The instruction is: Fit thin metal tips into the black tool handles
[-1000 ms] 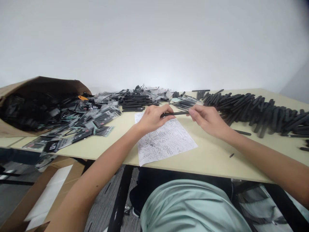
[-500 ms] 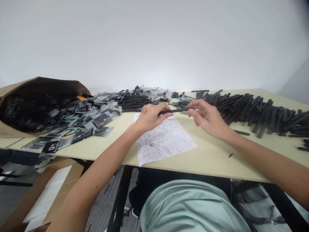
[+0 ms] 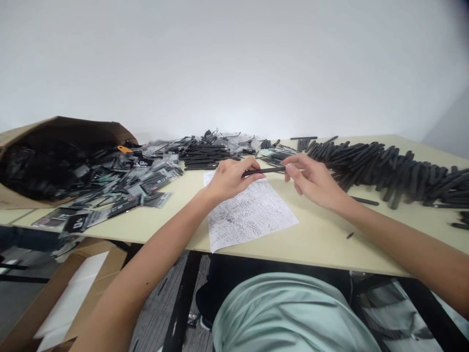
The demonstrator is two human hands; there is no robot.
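A thin black stick (image 3: 270, 170) lies nearly level between my hands, above the back part of a scribbled white sheet (image 3: 252, 215). My left hand (image 3: 234, 178) is closed on its left part, thumb and fingers pinching it. At the other end, the thumb and forefinger of my right hand (image 3: 309, 178) are pressed together on the stick's tip. What else the right fingers cover is hidden.
A big pile of black sticks (image 3: 388, 171) spreads over the table (image 3: 315, 239) at the right. Packaged items (image 3: 139, 181) spill from a cardboard box (image 3: 10, 195) at the left. Another box (image 3: 66, 288) stands below. A small dark piece (image 3: 350, 235) lies front right.
My right hand has shifted very slightly, with its fingertips still at the stick's right end. My left hand and the sheet look almost unmoved.
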